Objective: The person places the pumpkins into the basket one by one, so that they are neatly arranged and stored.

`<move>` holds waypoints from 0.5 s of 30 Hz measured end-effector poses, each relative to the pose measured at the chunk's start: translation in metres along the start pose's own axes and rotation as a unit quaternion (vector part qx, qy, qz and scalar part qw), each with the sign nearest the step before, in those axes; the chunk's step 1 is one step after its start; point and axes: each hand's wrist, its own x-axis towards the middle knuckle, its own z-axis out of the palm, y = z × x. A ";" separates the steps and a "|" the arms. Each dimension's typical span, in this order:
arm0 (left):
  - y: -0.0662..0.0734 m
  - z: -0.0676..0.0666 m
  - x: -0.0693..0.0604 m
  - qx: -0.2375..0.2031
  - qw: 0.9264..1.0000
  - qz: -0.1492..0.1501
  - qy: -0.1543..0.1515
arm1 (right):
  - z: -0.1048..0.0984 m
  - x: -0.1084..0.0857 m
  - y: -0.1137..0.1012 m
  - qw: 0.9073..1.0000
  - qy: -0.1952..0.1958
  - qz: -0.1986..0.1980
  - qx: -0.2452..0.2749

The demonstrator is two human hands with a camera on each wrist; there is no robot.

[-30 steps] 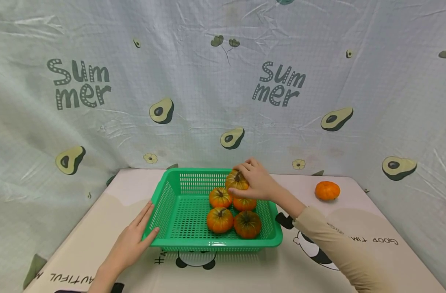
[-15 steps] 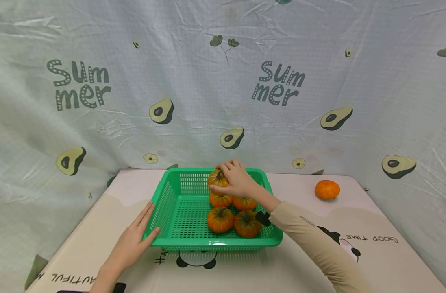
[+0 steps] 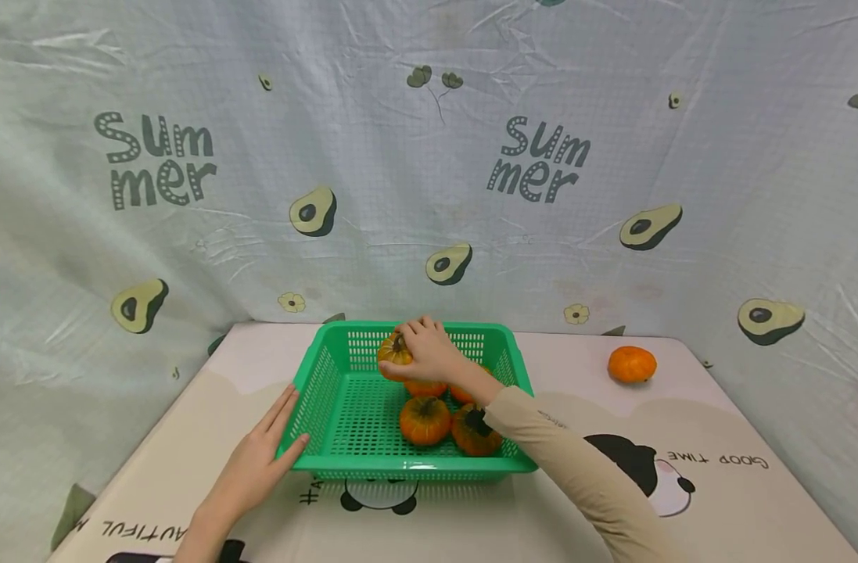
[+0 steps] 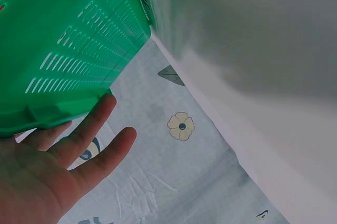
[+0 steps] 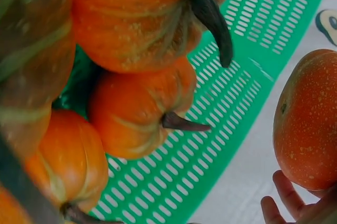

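In the head view, my right hand point(image 3: 432, 353) grips a small orange pumpkin point(image 3: 392, 358) above the back middle of a green slotted plastic basket point(image 3: 414, 467). The right wrist view shows the held pumpkin point(image 5: 308, 121) against the fingertips. Several pumpkins lie in the basket's right half, among them a front one point(image 3: 425, 422) and a darker one point(image 3: 475, 439) at front right; my right hand and forearm partly cover the back ones. My left hand point(image 3: 253, 461) touches the basket's left rim with straight fingers, as the basket wall point(image 4: 68, 56) in the left wrist view also shows.
Another orange pumpkin point(image 3: 632, 365) sits on the table point(image 3: 724, 500) at the back right, outside the basket. Behind the table hangs a pale printed curtain point(image 3: 372, 156) with avocado patterns.
My right hand has carried the pumpkin leftward over the basket, from the back right to the back middle. The left hand stays on the rim.
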 end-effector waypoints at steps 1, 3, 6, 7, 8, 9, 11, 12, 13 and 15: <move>0.000 0.000 0.000 -0.002 1.000 -0.001 0.000 | 0.002 0.002 0.000 1.000 -0.004 0.001 0.000; 0.001 0.000 0.000 -0.005 1.000 -0.003 -0.001 | 0.007 0.005 0.000 1.000 -0.013 0.004 -0.004; 0.001 0.000 0.000 -0.007 1.000 -0.004 -0.002 | 0.014 0.009 0.000 1.000 -0.025 0.008 -0.009; 0.001 -0.001 0.000 -0.007 1.000 -0.004 -0.003 | 0.015 0.011 0.000 1.000 -0.028 0.008 -0.008; 0.002 -0.001 0.000 -0.007 1.000 -0.005 -0.003 | 0.017 0.013 0.000 0.999 -0.031 0.007 -0.007; 0.001 -0.001 0.000 -0.006 1.000 -0.006 -0.003 | 0.019 0.014 0.000 0.999 -0.035 0.005 -0.004; 0.001 -0.001 0.000 -0.006 1.000 -0.006 -0.002 | 0.022 0.017 0.000 0.999 -0.039 0.001 -0.001; 0.001 -0.001 0.000 -0.006 1.000 -0.006 -0.002 | 0.024 0.019 0.000 0.999 -0.043 -0.001 0.000; 0.001 0.000 0.000 -0.006 1.000 -0.007 -0.002 | 0.026 0.020 -0.001 0.999 -0.047 -0.003 -0.003; 0.000 0.001 -0.001 -0.007 1.000 -0.008 -0.003 | 0.029 0.022 -0.001 0.998 -0.057 -0.007 -0.010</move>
